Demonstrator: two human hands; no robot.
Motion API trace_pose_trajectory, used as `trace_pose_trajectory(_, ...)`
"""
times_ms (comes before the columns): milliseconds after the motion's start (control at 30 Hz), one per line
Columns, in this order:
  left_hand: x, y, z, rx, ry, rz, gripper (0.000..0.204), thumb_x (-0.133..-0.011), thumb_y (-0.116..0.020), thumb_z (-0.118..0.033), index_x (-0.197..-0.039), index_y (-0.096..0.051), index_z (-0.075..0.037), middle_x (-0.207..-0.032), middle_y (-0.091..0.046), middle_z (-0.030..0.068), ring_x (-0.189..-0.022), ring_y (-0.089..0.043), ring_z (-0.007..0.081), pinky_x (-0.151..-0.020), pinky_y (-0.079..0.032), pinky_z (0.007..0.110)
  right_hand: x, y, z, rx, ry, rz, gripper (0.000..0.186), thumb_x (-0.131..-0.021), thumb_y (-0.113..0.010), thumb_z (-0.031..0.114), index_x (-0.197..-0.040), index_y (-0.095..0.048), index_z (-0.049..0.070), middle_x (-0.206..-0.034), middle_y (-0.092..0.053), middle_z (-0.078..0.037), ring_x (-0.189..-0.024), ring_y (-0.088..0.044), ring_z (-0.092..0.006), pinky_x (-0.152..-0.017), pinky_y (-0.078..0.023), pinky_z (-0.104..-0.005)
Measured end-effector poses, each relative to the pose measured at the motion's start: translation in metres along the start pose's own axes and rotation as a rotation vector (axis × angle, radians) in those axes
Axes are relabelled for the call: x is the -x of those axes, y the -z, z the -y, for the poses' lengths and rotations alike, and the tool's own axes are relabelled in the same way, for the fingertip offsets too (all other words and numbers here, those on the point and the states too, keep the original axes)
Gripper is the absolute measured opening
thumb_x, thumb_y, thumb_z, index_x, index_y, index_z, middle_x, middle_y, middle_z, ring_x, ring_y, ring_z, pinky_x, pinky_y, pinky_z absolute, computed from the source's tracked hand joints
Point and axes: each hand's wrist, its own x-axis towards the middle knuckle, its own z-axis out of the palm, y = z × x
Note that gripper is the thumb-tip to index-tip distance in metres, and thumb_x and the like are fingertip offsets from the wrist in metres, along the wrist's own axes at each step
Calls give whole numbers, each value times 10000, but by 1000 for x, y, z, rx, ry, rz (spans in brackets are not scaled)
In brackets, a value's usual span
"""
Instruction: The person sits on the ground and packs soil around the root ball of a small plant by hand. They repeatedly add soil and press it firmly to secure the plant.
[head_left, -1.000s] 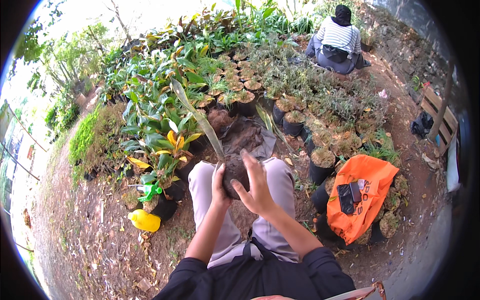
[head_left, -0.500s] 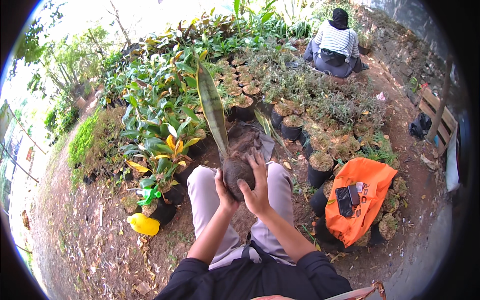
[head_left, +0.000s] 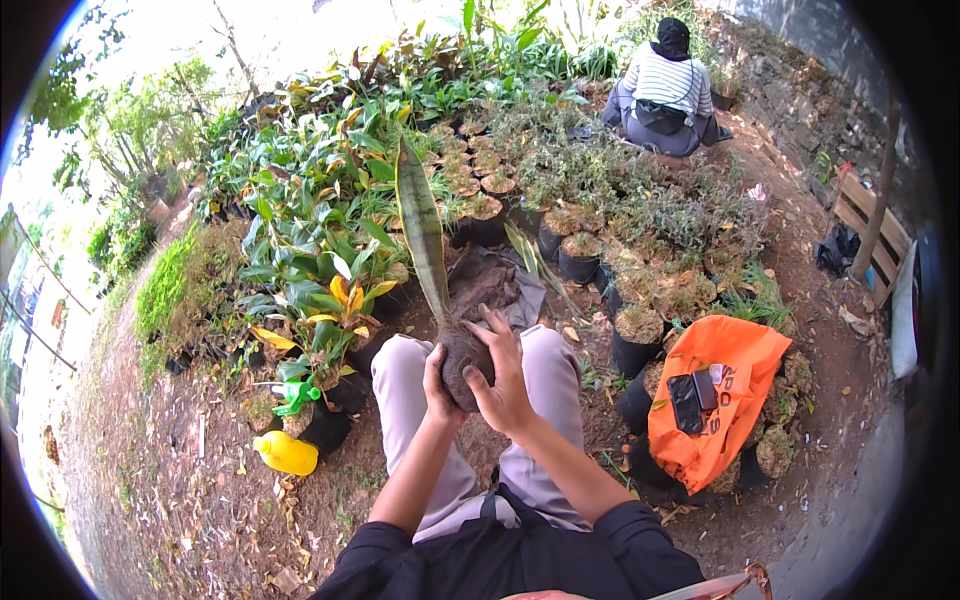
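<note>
Between my knees I hold a snake plant [head_left: 422, 225], its tall pale-edged leaf pointing up and leaning slightly left. At its base is a rounded dark root ball of soil [head_left: 461, 362]. My left hand [head_left: 441, 393] is curled around the ball's left side. My right hand [head_left: 505, 385] presses on its right side, thumb across the front and fingers toward the top. On the ground just beyond lies a dark sheet [head_left: 530, 292] with brown soil or fibre on it. Another long variegated leaf [head_left: 524, 248] lies beside that sheet.
An orange bag [head_left: 735, 370] bearing a dark phone [head_left: 686, 402] lies over pots at right. At left stands a yellow spray bottle [head_left: 286, 453] with a green head. Rows of black pots [head_left: 578, 262] fill the ground ahead. A person [head_left: 668, 95] sits at the far right.
The snake plant and its root ball have shifted slightly down and left, toward me, with both hands still around the ball. My right fingers sit a little further left.
</note>
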Motion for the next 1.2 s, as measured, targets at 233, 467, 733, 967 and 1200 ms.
trace_pose_trajectory(233,-1,7,-2,-43,-18,-85,536,-940,-398,-462,-1237,-519,-32,-1168,-607,139,-1064,-596,264,-959,-466,389,-3,8,0,10,-25,71,692,-913,-486,565,-1343,-448,24,-1441,-354,-232,-1359,-298,-401,-1109,-191,-510)
trace_pose_trajectory(467,2,-6,-8,-322,-93,-33,608,-972,-421,-437,-1408,-352,-19,-1384,-433,148,-1268,-442,245,-1090,-318,360,0,-2,-10,-466,-243,-65,690,-863,-700,307,-1392,-372,11,-1290,-507,-181,-1187,-519,-250,-1006,-408,-363)
trace_pose_trajectory(733,2,2,0,-256,-200,38,599,-870,-560,-299,-1381,-377,-46,-1289,-500,154,-1175,-526,243,-978,-448,350,3,-12,-2,-112,82,-168,577,-915,-561,392,-1289,-459,-35,-1293,-482,-221,-1205,-475,-358,-1030,-349,-434)
trace_pose_trajectory(967,9,-11,0,-256,-176,-35,492,-845,-604,-211,-1265,-459,0,-1166,-566,131,-1061,-584,220,-934,-478,347,6,-9,1,-165,26,-134,587,-930,-505,406,-1304,-453,-42,-1334,-435,-247,-1257,-408,-393,-1066,-286,-466)
trace_pose_trajectory(1200,6,5,5,-73,-118,44,597,-873,-547,-358,-1337,-427,-1,-1269,-548,175,-1141,-567,280,-984,-461,397,8,-8,5,-77,108,-122,590,-923,-528,366,-1332,-421,-46,-1391,-370,-258,-1290,-373,-406,-1072,-281,-468)
